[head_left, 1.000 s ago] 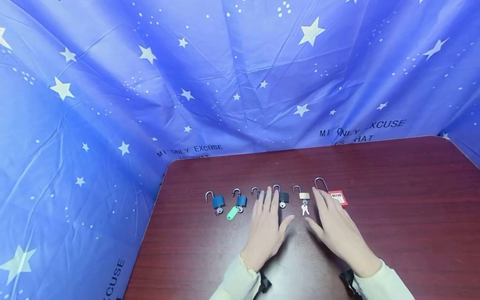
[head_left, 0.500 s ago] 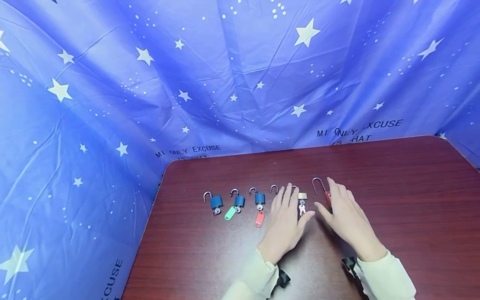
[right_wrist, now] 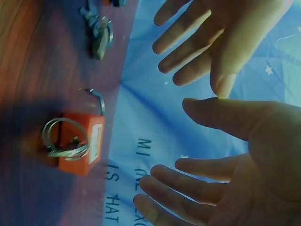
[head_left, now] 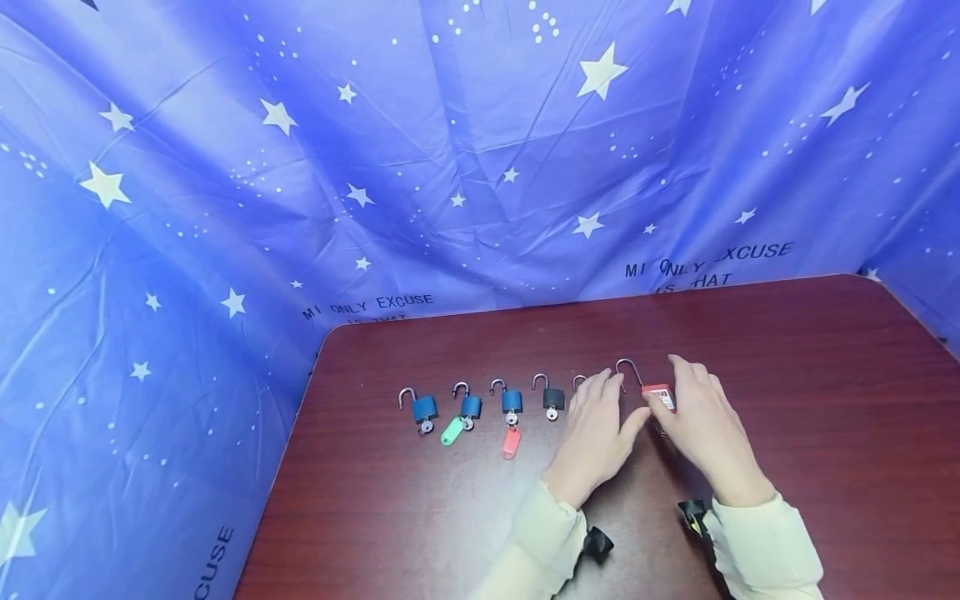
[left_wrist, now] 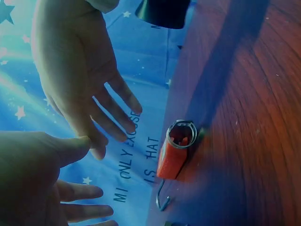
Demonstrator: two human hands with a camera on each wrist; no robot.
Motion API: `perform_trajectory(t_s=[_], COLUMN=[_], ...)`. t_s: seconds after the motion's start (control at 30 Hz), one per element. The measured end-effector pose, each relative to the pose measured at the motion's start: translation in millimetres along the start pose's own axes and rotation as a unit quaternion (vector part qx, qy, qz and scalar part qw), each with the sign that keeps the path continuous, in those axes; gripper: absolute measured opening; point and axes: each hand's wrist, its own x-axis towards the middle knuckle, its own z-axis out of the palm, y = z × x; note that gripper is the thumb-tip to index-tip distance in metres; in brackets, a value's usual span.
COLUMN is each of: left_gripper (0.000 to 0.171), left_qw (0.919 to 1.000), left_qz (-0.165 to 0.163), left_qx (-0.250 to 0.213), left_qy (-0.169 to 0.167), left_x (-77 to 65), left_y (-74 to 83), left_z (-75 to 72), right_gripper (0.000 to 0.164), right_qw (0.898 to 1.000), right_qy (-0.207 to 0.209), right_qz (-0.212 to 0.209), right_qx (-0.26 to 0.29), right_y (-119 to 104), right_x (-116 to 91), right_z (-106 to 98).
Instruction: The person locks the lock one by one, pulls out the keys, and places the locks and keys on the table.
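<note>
In the head view, see the left hand (head_left: 597,442) and right hand (head_left: 711,433) held with fingers straight, slightly parted, thumbs stretched inward, pinching nothing. Between both sets of fingers, find the red box-shaped padlock with a white label (head_left: 658,395) and long bent steel shackle (head_left: 637,372). Partly covered by the right thumb; cannot make out its lower edge. Cannot see, behind the left fingers, the body below a thin steel shackle (head_left: 578,379).

In the left wrist view, find the padlock on the table below the fingertips, clear of both hands. Judge it fairly light, stiff, somewhat slick, hardly fragile. Best gripped by the flat sides, not by the loose steel key ring (left_wrist: 181,122) or hook, likely to swing. Mostly hidden behind the body: the shackle.

In the right wrist view, see the thumbs apparently meeting; cannot tell touching from overlapping. Too blurred to identify: metal pieces (right_wrist: 99,46) below the left fingertips.
</note>
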Motion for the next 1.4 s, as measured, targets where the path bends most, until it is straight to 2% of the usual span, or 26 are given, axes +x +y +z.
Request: perform_trajectory(t_s=[0.3, 0.47, 0.63, 0.73, 0.83, 1.13, 1.4], left_gripper=[0.044, 0.038, 0.031, 0.029, 0.03, 0.029, 0.025], left_qw=[0.9996, 0.9995, 0.9979, 0.9969, 0.9967, 0.9973, 0.9922], left_qz=[0.012, 0.028, 0.064, 0.078, 0.079, 0.055, 0.07], left_qx=[-0.002, -0.017, -0.002, 0.009, 0.005, -0.036, -0.103], left_qy=[0.025, 0.002, -0.007, -0.011, -0.021, -0.032, 0.005], left_x=[16.1, 21.5, 23.4, 22.0, 20.7, 24.4, 30.2], left_y=[1.5, 1.0, -2.6, -4.4, -5.3, -5.4, -8.0], left_z=[19.5, 25.9, 30.8, 33.5, 35.8, 36.4, 39.7], right_gripper=[0.064, 0.062, 0.058, 0.048, 0.039, 0.033, 0.035], right_qw=[0.998, 0.996, 0.995, 0.994, 0.994, 0.995, 0.996], right_qy=[-0.039, -0.063, -0.074, -0.086, -0.094, -0.075, -0.042], right_qz=[0.046, 0.061, 0.061, 0.051, 0.044, 0.057, 0.076], right_qx=[-0.02, -0.033, -0.031, -0.031, -0.033, -0.036, -0.032], right_y=[21.7, 27.7, 29.4, 30.4, 31.2, 29.9, 29.6], right_x=[-0.4, -0.2, 0.4, 0.5, 0.2, 1.8, 3.3], right_z=[14.2, 18.6, 21.6, 23.9, 26.3, 27.8, 24.4])
